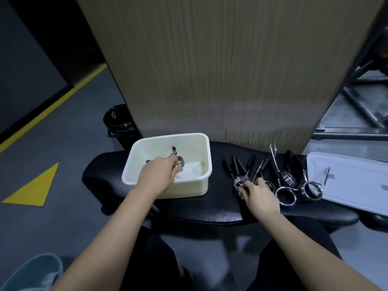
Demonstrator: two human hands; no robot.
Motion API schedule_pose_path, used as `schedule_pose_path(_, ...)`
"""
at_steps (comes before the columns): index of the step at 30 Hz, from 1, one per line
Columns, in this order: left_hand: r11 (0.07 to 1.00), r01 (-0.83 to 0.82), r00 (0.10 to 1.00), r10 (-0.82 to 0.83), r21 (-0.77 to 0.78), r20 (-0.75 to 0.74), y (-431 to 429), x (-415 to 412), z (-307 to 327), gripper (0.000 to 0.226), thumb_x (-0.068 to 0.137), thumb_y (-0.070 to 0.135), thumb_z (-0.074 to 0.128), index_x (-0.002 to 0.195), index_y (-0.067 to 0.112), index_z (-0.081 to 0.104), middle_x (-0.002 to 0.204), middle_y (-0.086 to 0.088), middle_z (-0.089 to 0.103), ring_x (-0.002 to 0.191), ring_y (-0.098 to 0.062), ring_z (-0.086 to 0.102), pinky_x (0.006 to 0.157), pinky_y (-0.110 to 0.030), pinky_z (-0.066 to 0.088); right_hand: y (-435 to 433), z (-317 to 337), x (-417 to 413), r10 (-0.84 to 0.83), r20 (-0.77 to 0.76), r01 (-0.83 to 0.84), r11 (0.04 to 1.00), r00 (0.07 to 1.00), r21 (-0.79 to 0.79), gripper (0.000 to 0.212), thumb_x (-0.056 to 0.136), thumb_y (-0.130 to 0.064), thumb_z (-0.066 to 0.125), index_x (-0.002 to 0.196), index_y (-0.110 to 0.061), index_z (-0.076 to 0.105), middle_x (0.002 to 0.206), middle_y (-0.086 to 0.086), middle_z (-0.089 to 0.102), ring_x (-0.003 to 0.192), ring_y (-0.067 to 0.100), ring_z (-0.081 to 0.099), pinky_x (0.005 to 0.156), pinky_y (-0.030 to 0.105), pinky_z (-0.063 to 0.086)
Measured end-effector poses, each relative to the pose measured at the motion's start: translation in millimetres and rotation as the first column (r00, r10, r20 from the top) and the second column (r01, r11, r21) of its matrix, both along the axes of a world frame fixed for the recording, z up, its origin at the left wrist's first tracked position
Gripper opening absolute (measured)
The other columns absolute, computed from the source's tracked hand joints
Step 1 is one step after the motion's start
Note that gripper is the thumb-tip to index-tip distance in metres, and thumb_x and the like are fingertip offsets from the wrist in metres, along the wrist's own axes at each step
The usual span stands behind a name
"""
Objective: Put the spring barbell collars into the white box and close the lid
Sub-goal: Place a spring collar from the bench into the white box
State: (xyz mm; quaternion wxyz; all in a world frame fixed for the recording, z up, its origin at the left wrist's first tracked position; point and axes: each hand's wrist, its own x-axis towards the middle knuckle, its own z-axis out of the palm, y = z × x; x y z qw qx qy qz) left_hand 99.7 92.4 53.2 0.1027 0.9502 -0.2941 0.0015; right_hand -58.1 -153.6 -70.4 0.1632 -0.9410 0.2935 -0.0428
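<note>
The open white box [201, 141] stands on a black padded bench [210, 208]. My left hand [156, 177] reaches into it, shut on a chrome spring collar [180, 161] held just above the box floor. To the right, several more collars with black-tipped handles lie in a row on the bench. My right hand [259, 195] rests on the leftmost of them, fingers closed around the coil of one collar [239, 182]. Another collar [310, 190] leans partly on the white lid [357, 185], which lies flat at the bench's right end.
A tall wood-grain panel [220, 70] rises directly behind the bench. A black bin with a liner [119, 122] sits on the floor at the left, beside yellow floor markings [33, 190]. Metal rack bars [357, 106] stand at the right. A shoe [35, 271] shows at the bottom left.
</note>
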Motion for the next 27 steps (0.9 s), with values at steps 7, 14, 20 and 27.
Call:
schedule_pose_path(7,0.973,-0.021,0.996,0.041,0.229,-0.080,-52.4,24.8,-2.8,0.020,0.095,0.027,0.061,0.083,0.011,0.064,0.090,-0.006,0.070,0.078,-0.029,0.064,0.066,-0.033,0.048,-2.8,1.9,0.6,0.016,-0.004,-0.016,1.000,1.000,0.019,0.026,0.095,-0.050,0.052,0.105,-0.029,0.064,0.100,0.001,0.047,0.101,0.027,0.057,0.067,0.037,0.052)
schedule_pose_path(14,0.980,-0.038,0.943,0.100,0.197,-0.318,-87.7,50.0,-29.4,0.029,0.085,0.030,0.068,0.068,0.007,0.072,0.049,0.003,0.067,0.051,-0.015,0.065,0.059,-0.028,0.052,-7.7,1.8,-0.5,0.033,0.012,-0.033,0.999,0.999,0.029,0.026,0.094,-0.051,0.053,0.104,-0.030,0.065,0.100,0.000,0.048,0.099,0.025,0.059,0.064,0.036,0.052)
schedule_pose_path(20,0.976,0.104,0.705,0.063,0.190,-0.707,-76.3,62.9,-55.1,0.028,0.090,0.021,0.058,0.116,0.023,0.068,0.112,0.003,0.071,0.098,-0.018,0.064,0.089,-0.031,0.052,-11.6,-0.2,-0.3,0.051,0.035,-0.053,0.998,0.998,0.039,0.028,0.094,-0.053,0.054,0.105,-0.030,0.066,0.099,-0.002,0.048,0.098,0.023,0.060,0.063,0.034,0.050)
schedule_pose_path(27,0.925,0.217,0.760,0.040,0.312,-0.649,-63.6,68.7,-57.6,0.040,0.089,0.025,0.053,0.127,0.030,0.064,0.125,0.010,0.059,0.109,-0.016,0.055,0.100,-0.032,0.043,-11.3,-2.5,0.2,0.047,0.043,-0.049,0.998,0.998,0.044,0.027,0.093,-0.053,0.054,0.104,-0.031,0.066,0.098,-0.002,0.047,0.098,0.024,0.060,0.063,0.037,0.052)
